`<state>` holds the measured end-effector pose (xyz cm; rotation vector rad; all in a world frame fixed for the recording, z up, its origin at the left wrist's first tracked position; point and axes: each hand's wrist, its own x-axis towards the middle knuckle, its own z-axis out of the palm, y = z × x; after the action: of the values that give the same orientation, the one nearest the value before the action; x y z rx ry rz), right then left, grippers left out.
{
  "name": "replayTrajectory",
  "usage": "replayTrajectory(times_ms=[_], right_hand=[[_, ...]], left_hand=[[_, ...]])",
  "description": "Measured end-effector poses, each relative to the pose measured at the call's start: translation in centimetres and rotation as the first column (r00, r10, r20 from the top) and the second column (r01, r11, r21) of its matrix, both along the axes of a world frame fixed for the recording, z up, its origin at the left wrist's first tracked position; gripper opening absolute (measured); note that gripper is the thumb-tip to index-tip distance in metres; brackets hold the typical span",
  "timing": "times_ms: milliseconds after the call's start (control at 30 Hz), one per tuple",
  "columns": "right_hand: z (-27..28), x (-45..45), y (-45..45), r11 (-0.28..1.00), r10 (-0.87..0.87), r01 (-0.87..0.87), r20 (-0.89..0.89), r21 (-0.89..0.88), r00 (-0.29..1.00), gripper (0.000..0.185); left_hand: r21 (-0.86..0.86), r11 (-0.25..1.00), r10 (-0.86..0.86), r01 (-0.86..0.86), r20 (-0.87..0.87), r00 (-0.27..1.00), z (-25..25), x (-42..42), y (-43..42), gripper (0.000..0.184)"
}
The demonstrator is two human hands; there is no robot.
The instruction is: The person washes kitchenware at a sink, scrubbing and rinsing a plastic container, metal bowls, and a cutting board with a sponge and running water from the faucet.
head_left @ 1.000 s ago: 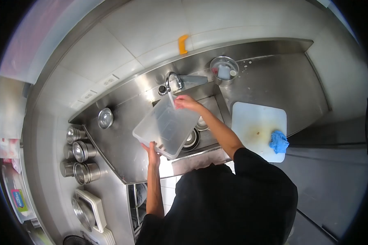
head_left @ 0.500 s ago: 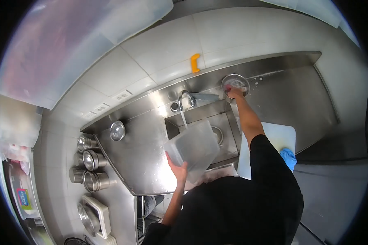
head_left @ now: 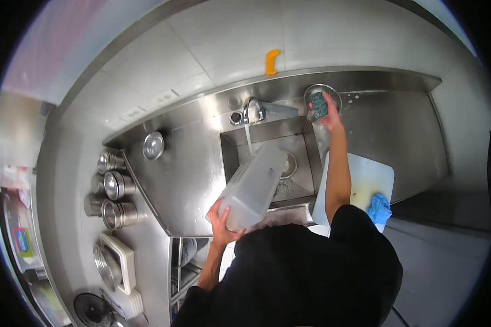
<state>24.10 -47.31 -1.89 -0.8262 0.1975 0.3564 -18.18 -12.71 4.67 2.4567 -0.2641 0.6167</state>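
- Our left hand holds the near end of the clear plastic tub, its fingers spread apart and clamped on the plastic.
- We have the tub tilted over the sink, its far end near the running water; we cannot tell whether the stream strikes it.
- Our right hand reaches out over the metal bowl behind the sink's right corner, its fingers closed around a dark green sponge.
- We see the sponge above the bowl's opening; whether it touches the inside, we cannot tell.
- The faucet stands at the back of the sink, and a round metal dish lies inside the sink, partly hidden by the tub.
- To the right of the sink we have a white cutting board, with a crumpled blue cloth on its near right part, and our right forearm crosses above the board's left side.
- On the tabletop left of the sink sits a small metal bowl, well apart from both of our 2 hands.
- We see an orange handle by the wall behind the faucet.
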Motion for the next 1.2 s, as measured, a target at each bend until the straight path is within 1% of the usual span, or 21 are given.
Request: replayTrajectory(times_ms=[100,133,200,267,367,400,433,500,533,567,600,667,700,767,800,867,900,967,1033,1133,1200], right_hand=[[-0.9,-3.2,4.5,0.955,0.110,-0.070,0.125,-0.288,0.986,0.048],[-1.8,-3.5,6.3,0.901,0.142,-0.082,0.112,-0.425,0.983,0.052],[-2.5,-3.7,9.5,0.748,0.368,-0.240,0.086,-0.618,0.926,0.064],[-2.0,-4.3,14.0,0.642,0.445,-0.266,0.067,-0.719,0.893,0.077],[-3.3,-2.2,19.9,0.284,0.770,-0.391,-0.035,-0.875,0.637,0.082],[-6.9,-0.4,21.5,0.164,0.802,-0.234,-0.009,-0.958,0.597,0.076],[-12.3,1.6,23.1,0.051,0.838,-0.060,0.010,-0.997,0.546,0.071],[-12.3,1.1,22.8,0.140,0.775,-0.163,0.006,-0.977,0.632,0.061],[-9.0,-0.8,22.2,0.323,0.688,-0.416,-0.091,-0.850,0.720,0.055],[-8.9,-0.3,20.5,0.501,0.668,-0.533,-0.087,-0.682,0.739,0.050],[-8.9,0.2,19.2,0.640,0.646,-0.610,-0.102,-0.467,0.756,0.044],[-5.2,-2.7,16.8,0.752,0.534,-0.485,-0.019,-0.445,0.845,0.042],[-4.4,-4.8,16.7,0.760,0.465,-0.386,0.023,-0.522,0.885,0.040],[-2.8,-9.2,17.1,0.740,0.338,-0.162,0.153,-0.653,0.929,0.035],[-2.1,-11.5,17.6,0.736,0.414,-0.232,0.152,-0.636,0.898,0.035],[0.4,-16.6,21.9,0.693,0.466,-0.305,0.083,-0.653,0.881,0.036],[1.0,-18.6,24.1,0.640,0.531,-0.321,0.100,-0.698,0.842,0.046],[0.2,-18.8,28.4,0.476,0.628,-0.281,0.098,-0.833,0.772,0.057],[-1.9,-17.7,32.6,0.225,0.706,-0.163,0.046,-0.961,0.706,0.061],[-1.8,-17.1,35.2,0.142,0.606,-0.117,-0.006,-0.983,0.795,0.062],[-4.2,-18.1,37.0,0.263,0.556,0.062,0.203,-0.963,0.806,0.055]], left_hand=[[-0.193,0.967,0.160,-0.167,-0.052,0.986,-1.0,-1.9,0.6,0.101],[-0.233,0.942,0.232,-0.243,-0.078,0.970,-0.8,-2.6,0.5,0.100],[-0.321,0.854,0.393,-0.409,-0.117,0.912,-2.7,-4.9,1.5,0.099],[-0.398,0.758,0.501,-0.516,-0.152,0.852,-2.7,-6.2,1.9,0.098],[-0.668,0.484,0.548,-0.565,-0.273,0.791,-2.6,-7.4,2.6,0.098],[-0.684,0.450,0.546,-0.575,-0.299,0.783,-3.4,-8.2,3.3,0.094],[-0.747,0.316,0.550,-0.584,-0.358,0.755,-4.9,-9.0,4.1,0.090],[-0.822,0.032,0.539,-0.568,-0.465,0.703,-8.9,-9.9,6.4,0.082],[-0.841,-0.095,0.513,-0.533,-0.500,0.698,-11.5,-10.9,7.4,0.082],[-0.848,-0.204,0.461,-0.489,-0.524,0.716,-13.4,-10.1,8.6,0.082],[-0.847,-0.200,0.428,-0.492,-0.527,0.734,-14.0,-9.6,9.1,0.082],[-0.845,-0.198,0.387,-0.496,-0.533,0.753,-15.4,-8.5,10.3,0.075],[-0.845,-0.197,0.381,-0.496,-0.533,0.756,-16.2,-7.8,11.3,0.069],[-0.764,-0.031,0.404,-0.644,-0.599,0.691,-16.9,-6.1,13.8,0.053],[-0.687,0.089,0.510,-0.721,-0.590,0.626,-18.6,-5.1,15.1,0.049],[-0.410,0.343,0.670,-0.845,-0.523,0.526,-21.0,-2.7,17.5,0.045],[-0.211,0.465,0.723,-0.860,-0.471,0.506,-20.8,-1.8,18.4,0.044],[-0.037,0.591,0.735,-0.806,-0.387,0.557,-18.4,0.7,18.7,0.044],[-0.037,0.599,0.715,-0.800,-0.425,0.555,-15.2,2.5,18.8,0.045],[0.018,0.621,0.709,-0.783,-0.439,0.552,-14.7,3.1,18.6,0.050],[0.049,0.623,0.711,-0.781,-0.452,0.538,-14.7,3.3,18.9,0.053]])
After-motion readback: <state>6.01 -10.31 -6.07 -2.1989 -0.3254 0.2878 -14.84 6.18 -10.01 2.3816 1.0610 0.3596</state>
